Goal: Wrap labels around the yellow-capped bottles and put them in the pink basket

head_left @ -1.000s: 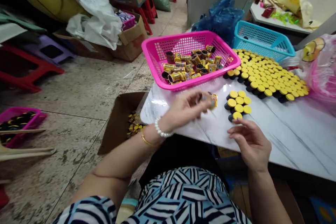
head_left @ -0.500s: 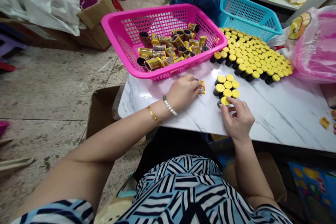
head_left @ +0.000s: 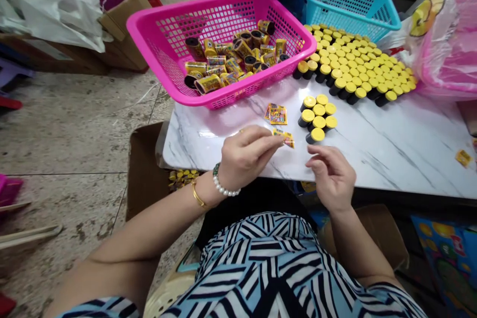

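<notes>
Between thumb and fingertips, my left hand (head_left: 248, 154) pinches a small printed yellow label (head_left: 286, 137) just above the table. Behind it a few similar labels (head_left: 278, 115) lie overlapping on the marble-patterned top. My right hand (head_left: 333, 176) is empty, thumb and fingers slightly apart, close to the held label's right side. Just beyond that hand stands a small cluster of black canisters with yellow lids (head_left: 319, 122), upright and side by side. A pink basket (head_left: 223, 100) at the back left holds many canisters wrapped in yellow labels (head_left: 233, 67), lying in a jumble.
A large block of yellow-lidded canisters (head_left: 354, 67) fills the table's back right, before a blue basket (head_left: 346, 15). A pink plastic bag (head_left: 447, 49) stands at the far right. Under the table's left corner is a cardboard box (head_left: 143, 169).
My left hand has drawn back toward me, lifting a label off the others. My right hand has let go of the nearest yellow-lidded canister and moved slightly away from it.
</notes>
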A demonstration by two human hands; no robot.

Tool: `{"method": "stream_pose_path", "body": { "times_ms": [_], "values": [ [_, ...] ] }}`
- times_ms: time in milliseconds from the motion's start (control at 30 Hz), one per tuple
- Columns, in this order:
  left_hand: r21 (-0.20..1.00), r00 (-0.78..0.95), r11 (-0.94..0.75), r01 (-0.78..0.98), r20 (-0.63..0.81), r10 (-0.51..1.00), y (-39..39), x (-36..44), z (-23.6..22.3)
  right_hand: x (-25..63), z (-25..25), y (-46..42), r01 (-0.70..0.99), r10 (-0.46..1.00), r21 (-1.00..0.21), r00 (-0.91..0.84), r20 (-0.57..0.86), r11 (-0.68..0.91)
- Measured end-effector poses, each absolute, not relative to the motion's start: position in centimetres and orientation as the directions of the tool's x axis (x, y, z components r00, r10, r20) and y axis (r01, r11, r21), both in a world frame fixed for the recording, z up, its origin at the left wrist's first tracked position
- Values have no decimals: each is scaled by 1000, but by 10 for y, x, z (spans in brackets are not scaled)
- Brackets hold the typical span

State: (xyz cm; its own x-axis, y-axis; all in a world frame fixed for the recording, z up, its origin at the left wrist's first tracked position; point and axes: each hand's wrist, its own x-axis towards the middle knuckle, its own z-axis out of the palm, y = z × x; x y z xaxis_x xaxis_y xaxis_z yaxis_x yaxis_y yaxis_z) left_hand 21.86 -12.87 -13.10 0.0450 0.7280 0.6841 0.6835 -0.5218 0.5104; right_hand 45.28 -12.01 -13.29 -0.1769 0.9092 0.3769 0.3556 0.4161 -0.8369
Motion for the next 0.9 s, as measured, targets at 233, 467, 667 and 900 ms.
{"method": "stream_pose_path", "body": {
  "times_ms": [233, 467, 667, 900],
  "values": [
    [544, 24, -542, 641, 691, 722, -156, 241, -142, 427, -131, -108, 113, 975, -989, -211, 69, 94],
    [829, -263, -337, 446, 482, 836, -169, 254, -129, 422, -146, -116, 290, 967, -923, -62, 247, 254],
    [858, -329, -351, 376, 478, 814, -163, 259, -131, 421, -154, -117, 263, 919, -881, -137, 371, 394],
    [908, -336, -271, 319, 376, 863, -162, 259, -128, 420, -155, -118, 289, 877, -828, -170, 450, 481]
  ]
}}
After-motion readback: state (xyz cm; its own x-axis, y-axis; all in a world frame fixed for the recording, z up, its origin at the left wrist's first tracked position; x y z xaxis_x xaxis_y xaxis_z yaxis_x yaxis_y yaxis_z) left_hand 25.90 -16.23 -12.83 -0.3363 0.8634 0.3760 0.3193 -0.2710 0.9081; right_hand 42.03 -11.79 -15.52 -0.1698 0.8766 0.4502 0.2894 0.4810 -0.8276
